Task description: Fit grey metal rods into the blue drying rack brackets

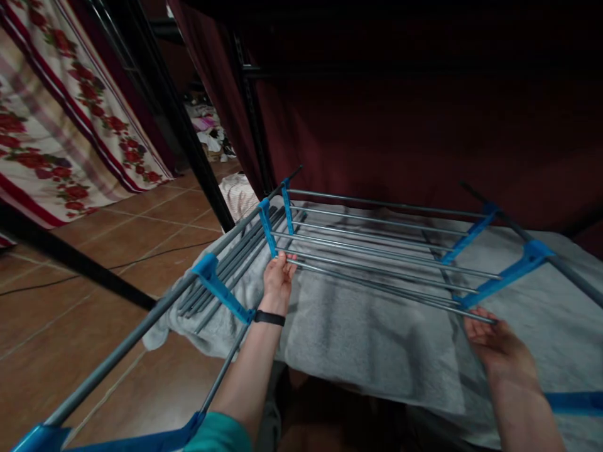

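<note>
two hands on one slim rod at the rack's near side

the slim grey metal rod (391,289) runs above the near part of the grey cloth cover (367,351), roughly along its near edge, and is the closest rod of the blue plastic and grey metal rack (391,239). it would be handled best with both ends raised evenly, lined up with the bracket tips before any pressure, and pushed straight so that it neither bends nor twists the frame.

the left hand (280,274) is clamped on the rod's left end, just beside the tip of the left blue plastic bracket (268,229). the right hand (487,333) has its fingers closed around the right end, which sticks out past the right blue plastic bracket (506,274). whether either end is seated, i cannot tell. loose grey rods (226,263) lie by the cover's left edge.
</note>
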Action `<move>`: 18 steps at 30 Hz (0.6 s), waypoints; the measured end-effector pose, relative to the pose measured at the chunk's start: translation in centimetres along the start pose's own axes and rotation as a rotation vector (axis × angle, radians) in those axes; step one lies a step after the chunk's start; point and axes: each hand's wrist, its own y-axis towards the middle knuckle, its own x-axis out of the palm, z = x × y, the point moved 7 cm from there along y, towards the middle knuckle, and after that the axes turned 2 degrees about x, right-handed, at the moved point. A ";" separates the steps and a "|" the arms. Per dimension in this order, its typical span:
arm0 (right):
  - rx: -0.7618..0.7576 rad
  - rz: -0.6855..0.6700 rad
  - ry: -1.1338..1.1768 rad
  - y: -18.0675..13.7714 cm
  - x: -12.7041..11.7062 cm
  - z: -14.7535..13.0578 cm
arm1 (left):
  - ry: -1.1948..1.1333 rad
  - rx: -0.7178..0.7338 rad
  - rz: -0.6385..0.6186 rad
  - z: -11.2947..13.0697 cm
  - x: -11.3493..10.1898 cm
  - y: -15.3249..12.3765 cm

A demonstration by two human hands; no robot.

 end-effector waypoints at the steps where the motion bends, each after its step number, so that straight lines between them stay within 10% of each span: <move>1: 0.004 -0.007 -0.006 0.2 0.0 0.0 | 0.005 -0.003 0.001 0.0 -0.1 0.0; 18: 0.024 -0.027 -0.107 -1.4 1.3 0.8 | -0.016 -0.049 0.039 0.3 -0.2 0.0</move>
